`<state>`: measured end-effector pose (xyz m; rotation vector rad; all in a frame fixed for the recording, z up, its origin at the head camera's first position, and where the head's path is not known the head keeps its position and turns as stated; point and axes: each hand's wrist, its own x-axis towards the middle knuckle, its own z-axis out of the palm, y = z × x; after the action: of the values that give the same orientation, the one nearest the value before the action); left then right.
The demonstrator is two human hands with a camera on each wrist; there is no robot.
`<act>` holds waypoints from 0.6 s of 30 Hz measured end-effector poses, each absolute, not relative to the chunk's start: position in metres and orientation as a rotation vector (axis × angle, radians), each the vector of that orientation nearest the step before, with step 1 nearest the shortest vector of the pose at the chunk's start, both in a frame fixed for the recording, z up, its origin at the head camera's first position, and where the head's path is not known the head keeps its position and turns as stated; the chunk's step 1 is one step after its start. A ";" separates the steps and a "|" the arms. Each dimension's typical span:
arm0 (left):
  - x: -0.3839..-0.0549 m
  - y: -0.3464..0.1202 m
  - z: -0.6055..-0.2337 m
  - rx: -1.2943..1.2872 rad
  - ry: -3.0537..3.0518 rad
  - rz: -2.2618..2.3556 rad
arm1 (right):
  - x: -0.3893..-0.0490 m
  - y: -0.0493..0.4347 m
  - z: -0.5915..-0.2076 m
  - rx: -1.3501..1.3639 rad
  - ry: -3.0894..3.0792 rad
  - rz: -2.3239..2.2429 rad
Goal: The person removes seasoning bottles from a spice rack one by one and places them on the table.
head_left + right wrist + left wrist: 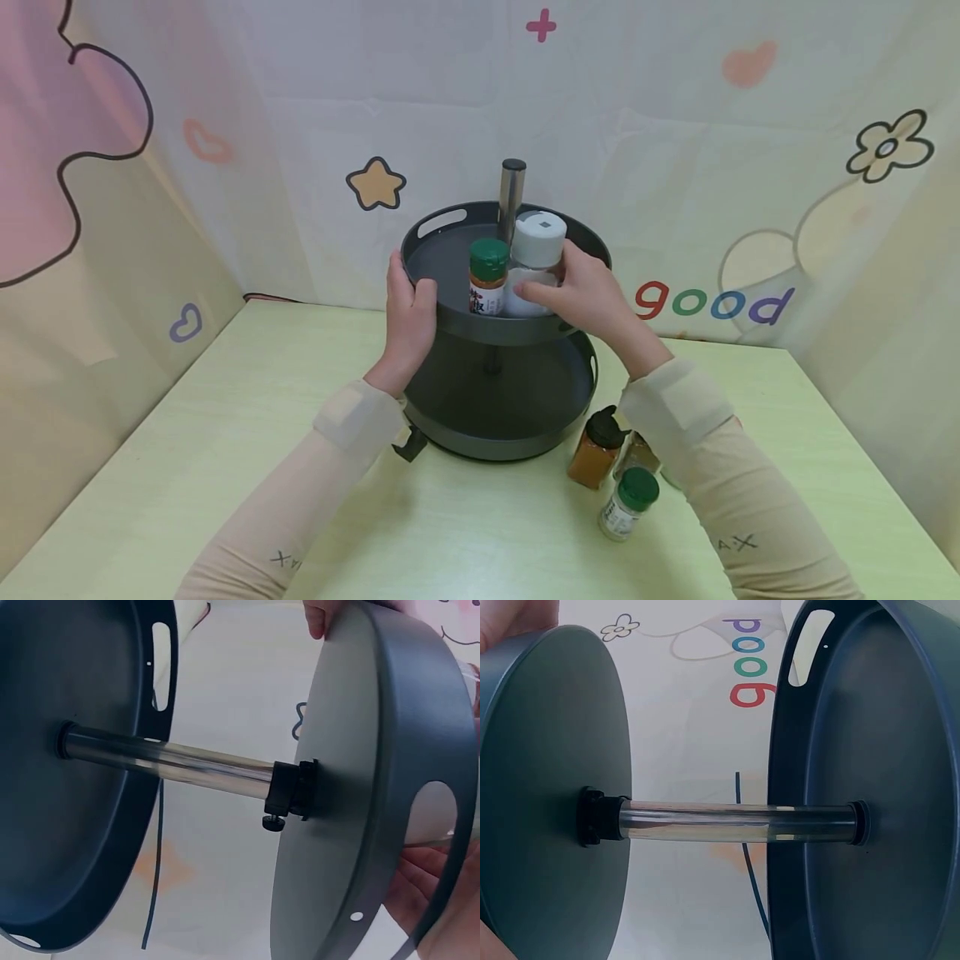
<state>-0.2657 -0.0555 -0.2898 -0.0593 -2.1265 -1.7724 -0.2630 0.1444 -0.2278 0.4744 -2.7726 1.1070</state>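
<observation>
A two-tier round dark grey rack stands on the table, its upper tray [450,275] above the lower tray [495,400]. My left hand [409,321] holds the left rim of the upper tray, thumb over the edge. On that tray my right hand [588,292] grips a white-lidded clear jar [538,242] with pale contents. Just left of the jar stands a green-capped spice bottle [489,262] with reddish contents. Behind them rises the metal pole [512,196]. Both wrist views look between the tiers, where a black collar [289,789] clamps the pole [705,821] under the upper tray.
Right of the rack's base stand a brown spice bottle [592,454] with an open black cap and a green-capped bottle [628,504]. Another bottle [639,457] is partly hidden behind them. A black piece [410,443] sits at the rack's lower left. A printed curtain [315,167] hangs behind.
</observation>
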 end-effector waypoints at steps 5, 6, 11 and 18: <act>-0.266 -0.055 -0.289 -0.056 -2.132 -1.760 | -0.263 0.144 -0.231 0.458 -2.745 1.101; -0.266 -0.055 -0.289 -0.056 -2.133 -1.758 | -0.263 0.144 -0.231 0.454 -2.740 1.102; -0.265 -0.055 -0.289 -0.057 -2.133 -1.753 | -0.262 0.144 -0.233 0.437 -2.711 1.115; -0.265 -0.055 -0.290 -0.067 -2.126 -1.750 | -0.262 0.144 -0.233 0.419 -2.672 1.163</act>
<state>-0.2655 -0.0552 -0.2895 -0.0670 -2.1259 -1.7499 -0.2616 0.1436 -0.2329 0.4195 -2.6720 1.1628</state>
